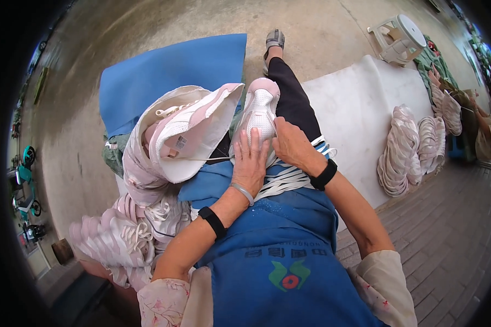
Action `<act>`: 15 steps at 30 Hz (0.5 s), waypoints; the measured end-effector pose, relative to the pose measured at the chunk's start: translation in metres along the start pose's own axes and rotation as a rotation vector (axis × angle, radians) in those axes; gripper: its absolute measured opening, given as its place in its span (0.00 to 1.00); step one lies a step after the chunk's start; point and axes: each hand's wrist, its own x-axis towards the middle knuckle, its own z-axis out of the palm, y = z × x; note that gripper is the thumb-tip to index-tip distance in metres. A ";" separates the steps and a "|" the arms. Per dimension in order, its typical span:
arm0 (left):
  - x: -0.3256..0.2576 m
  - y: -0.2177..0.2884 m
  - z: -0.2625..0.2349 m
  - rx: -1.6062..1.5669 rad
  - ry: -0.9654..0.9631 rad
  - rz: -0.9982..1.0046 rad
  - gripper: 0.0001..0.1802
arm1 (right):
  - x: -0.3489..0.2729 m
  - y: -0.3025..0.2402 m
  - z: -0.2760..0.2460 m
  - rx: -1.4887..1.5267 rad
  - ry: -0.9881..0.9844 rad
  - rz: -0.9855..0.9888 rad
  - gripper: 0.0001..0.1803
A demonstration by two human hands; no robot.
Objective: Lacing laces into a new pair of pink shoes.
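A pink and white shoe upper (259,106) lies across my lap, its pink end pointing away from me. My left hand (250,163) rests flat on its white mesh, fingers stretched out. At the right edge of the upper my right hand (294,143) is closed, its fingertips pinching the side. A bundle of white laces (289,182) lies on my blue apron (267,223) below the hands. One thin pale lace (204,158) runs left from near my left hand. What the right fingertips grip is partly hidden.
Nested shoe uppers (185,133) stand close at my left, with more stacked uppers (117,237) below. A blue sheet (169,65) lies ahead left. To the right are a white sheet (354,120), upper stacks (401,152), a white stool (403,38) and another person's sleeve (490,139).
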 end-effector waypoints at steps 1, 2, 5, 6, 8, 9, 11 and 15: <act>-0.002 -0.001 -0.001 0.011 0.003 0.006 0.28 | -0.005 -0.002 0.006 -0.002 0.003 0.001 0.15; -0.004 -0.004 -0.002 -0.016 0.023 0.009 0.27 | -0.008 -0.006 0.013 -0.021 0.026 0.005 0.16; -0.003 -0.011 -0.014 -0.132 0.049 0.052 0.25 | -0.012 -0.009 0.020 -0.046 0.046 0.000 0.19; 0.006 -0.018 -0.034 -0.153 0.042 0.064 0.21 | -0.013 -0.007 0.020 -0.063 0.046 0.001 0.19; 0.018 -0.044 -0.047 -0.341 0.028 -0.096 0.18 | -0.015 -0.008 0.019 -0.074 0.020 0.014 0.20; 0.025 -0.057 -0.050 -0.531 0.015 -0.258 0.15 | -0.017 -0.008 0.020 -0.073 0.016 0.017 0.20; 0.037 -0.079 -0.056 -0.464 0.075 -0.285 0.12 | -0.015 -0.010 0.021 -0.059 -0.008 0.041 0.21; 0.056 -0.104 -0.051 -0.300 0.021 -0.286 0.11 | -0.012 -0.015 0.023 -0.068 -0.003 0.055 0.21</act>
